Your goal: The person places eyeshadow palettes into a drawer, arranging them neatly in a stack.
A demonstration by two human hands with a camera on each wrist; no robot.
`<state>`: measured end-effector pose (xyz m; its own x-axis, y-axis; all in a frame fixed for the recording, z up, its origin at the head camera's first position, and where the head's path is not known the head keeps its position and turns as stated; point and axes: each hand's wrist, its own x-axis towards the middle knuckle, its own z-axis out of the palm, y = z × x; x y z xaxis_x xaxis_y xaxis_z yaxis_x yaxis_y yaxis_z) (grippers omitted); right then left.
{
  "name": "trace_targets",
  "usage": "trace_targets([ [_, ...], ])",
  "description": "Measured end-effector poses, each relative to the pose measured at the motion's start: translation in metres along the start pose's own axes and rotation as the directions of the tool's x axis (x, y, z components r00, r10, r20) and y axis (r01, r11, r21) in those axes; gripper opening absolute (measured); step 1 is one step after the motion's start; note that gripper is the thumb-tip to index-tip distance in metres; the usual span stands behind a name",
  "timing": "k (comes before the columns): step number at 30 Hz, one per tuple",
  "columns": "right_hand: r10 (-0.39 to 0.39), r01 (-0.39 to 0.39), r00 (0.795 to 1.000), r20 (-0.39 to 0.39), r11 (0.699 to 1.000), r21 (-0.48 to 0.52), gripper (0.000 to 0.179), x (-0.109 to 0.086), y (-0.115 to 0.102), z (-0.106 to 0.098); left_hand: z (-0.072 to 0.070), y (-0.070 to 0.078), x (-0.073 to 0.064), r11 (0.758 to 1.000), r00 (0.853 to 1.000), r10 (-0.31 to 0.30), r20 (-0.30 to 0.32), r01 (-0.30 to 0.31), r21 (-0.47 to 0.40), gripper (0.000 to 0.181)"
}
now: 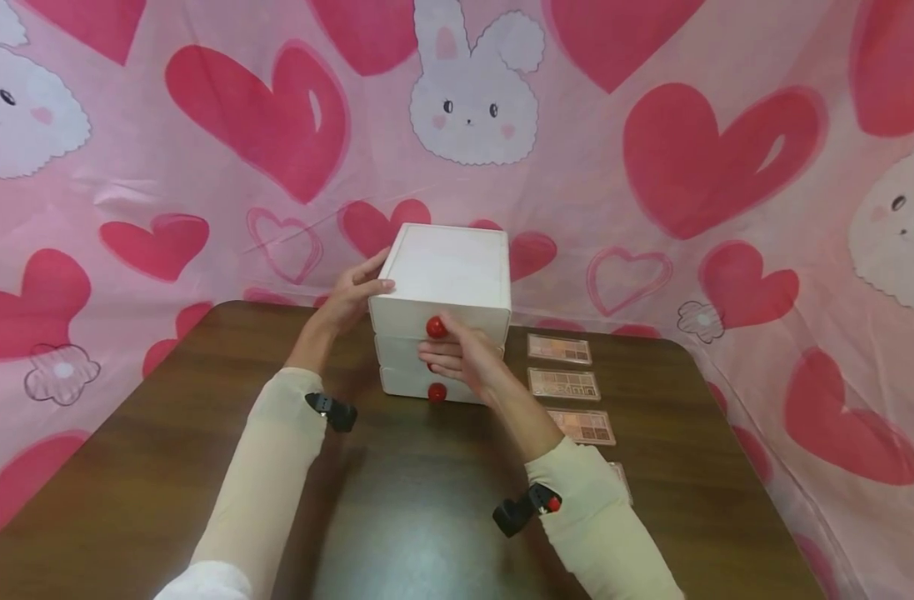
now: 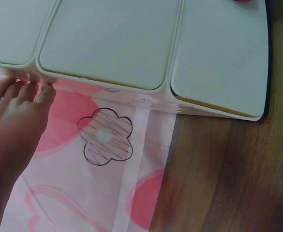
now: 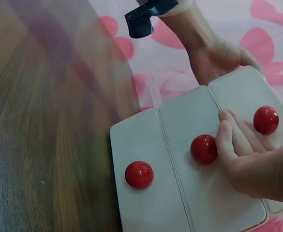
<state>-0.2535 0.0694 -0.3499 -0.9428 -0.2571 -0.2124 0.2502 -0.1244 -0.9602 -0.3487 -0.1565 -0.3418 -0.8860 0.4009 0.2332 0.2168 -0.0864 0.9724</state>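
A white three-drawer box (image 1: 449, 267) stands on the table with a round red knob on each drawer front. My left hand (image 1: 346, 302) rests against its upper left side, thumb on the top edge; in the left wrist view the fingers (image 2: 20, 92) touch the side wall. In front of the box is my right hand (image 3: 257, 166), its fingers fairly straight between the top knob (image 3: 266, 120) and the middle knob (image 3: 204, 149). The thumb is beside the top knob on its other side. All three drawers look closed, the bottom knob (image 3: 139, 175) uncovered.
Several flat makeup palettes (image 1: 563, 384) lie in a column on the brown wooden table (image 1: 397, 500), right of the box. The nearest is partly hidden by my right sleeve. A pink cloth (image 1: 576, 208) with hearts and rabbits hangs behind the table.
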Motion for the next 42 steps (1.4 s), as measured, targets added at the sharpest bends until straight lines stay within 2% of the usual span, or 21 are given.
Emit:
trace_targets([
  [7,-0.041,0.043,0.996,-0.083,0.999,0.020,0.050,0.002,0.005,0.005,0.002,0.001,0.001,1.000,1.000,0.019,0.001,-0.019,-0.014,0.077],
  [10,-0.046,0.050,0.995,-0.085,0.998,0.041,0.047,0.003,0.006,0.005,0.003,0.001,0.002,1.000,1.000,0.010,-0.004,-0.010,-0.018,0.078],
  [16,-0.064,0.068,0.995,-0.076,0.996,0.050,0.045,0.004,0.007,0.004,0.003,0.005,0.000,0.999,0.999,0.022,-0.034,-0.021,0.035,0.078],
  [20,-0.069,0.074,0.994,-0.086,0.996,0.054,0.041,0.004,0.007,0.006,0.002,0.005,-0.001,0.999,0.999,0.034,-0.032,-0.034,0.014,0.078],
  [25,-0.083,0.088,0.992,-0.097,0.995,0.049,0.043,0.001,0.009,0.007,0.001,0.005,-0.001,1.000,0.999,0.002,-0.050,-0.001,0.023,0.076],
  [33,-0.106,0.107,0.989,-0.100,0.994,0.009,0.046,-0.015,0.020,0.006,0.004,0.001,0.001,0.999,0.999,0.004,-0.037,-0.005,-0.035,0.077],
  [42,-0.115,0.115,0.990,-0.085,0.993,-0.002,0.047,-0.031,0.030,0.014,0.003,-0.001,-0.002,0.999,0.997,0.002,-0.073,-0.006,-0.043,0.076],
])
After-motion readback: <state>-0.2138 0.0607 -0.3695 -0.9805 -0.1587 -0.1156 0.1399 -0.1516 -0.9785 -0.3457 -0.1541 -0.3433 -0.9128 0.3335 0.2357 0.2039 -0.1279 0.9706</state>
